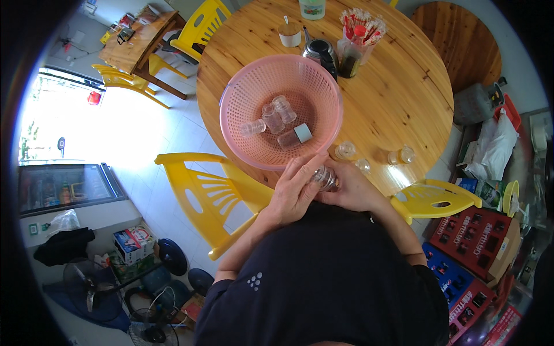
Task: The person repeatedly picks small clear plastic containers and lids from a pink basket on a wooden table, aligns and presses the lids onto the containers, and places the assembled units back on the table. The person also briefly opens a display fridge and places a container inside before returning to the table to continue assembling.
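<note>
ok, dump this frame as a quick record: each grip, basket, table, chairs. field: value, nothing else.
left grip: on held jar
right grip: on same jar
held jar: clear; partly hidden by the fingers
basket: pink, perforated, on the table
basket contents: four clear jars, one with white cap
table: round, wooden
jars outside basket: three, on the table, right of basket
far side: kettle, cup, red-white sticks
near chairs: yellow, one left, one right

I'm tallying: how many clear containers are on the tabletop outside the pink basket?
3: the leftmost container beside the basket, the rightmost container alone, and the lowest container near the right hand, which may hide others.
</note>
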The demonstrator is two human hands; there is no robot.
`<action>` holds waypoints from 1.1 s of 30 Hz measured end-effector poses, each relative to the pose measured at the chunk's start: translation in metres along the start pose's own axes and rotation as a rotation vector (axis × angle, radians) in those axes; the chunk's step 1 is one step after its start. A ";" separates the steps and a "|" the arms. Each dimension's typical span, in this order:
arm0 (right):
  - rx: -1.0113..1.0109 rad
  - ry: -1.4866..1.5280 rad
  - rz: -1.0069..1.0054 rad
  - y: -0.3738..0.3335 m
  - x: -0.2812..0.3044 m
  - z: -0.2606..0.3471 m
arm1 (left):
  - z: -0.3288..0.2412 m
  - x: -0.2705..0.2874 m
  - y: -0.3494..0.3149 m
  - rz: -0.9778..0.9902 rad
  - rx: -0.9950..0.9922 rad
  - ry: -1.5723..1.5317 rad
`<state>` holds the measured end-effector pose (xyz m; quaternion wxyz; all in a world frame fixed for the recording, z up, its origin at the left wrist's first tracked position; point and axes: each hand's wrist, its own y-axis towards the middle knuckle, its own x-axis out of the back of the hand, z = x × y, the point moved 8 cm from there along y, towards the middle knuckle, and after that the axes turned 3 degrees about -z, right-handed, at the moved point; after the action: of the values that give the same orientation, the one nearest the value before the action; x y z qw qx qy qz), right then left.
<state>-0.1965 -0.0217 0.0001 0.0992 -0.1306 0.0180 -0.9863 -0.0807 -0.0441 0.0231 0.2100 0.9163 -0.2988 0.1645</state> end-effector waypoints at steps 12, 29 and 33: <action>-0.063 0.198 0.080 -0.002 -0.007 -0.017 | 0.001 -0.014 -0.001 0.155 -0.040 -0.032; -0.123 -0.548 -0.007 -0.003 0.007 -0.013 | 0.050 0.019 -0.006 -0.066 0.446 -0.426; -0.179 -0.403 -0.010 -0.008 0.015 -0.017 | 0.049 0.040 -0.002 -0.249 0.369 -0.627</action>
<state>-0.2166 -0.0169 -0.0124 0.0840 -0.3336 0.0848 -0.9351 -0.0400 -0.0850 -0.0020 -0.0420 0.9738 -0.2002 -0.0997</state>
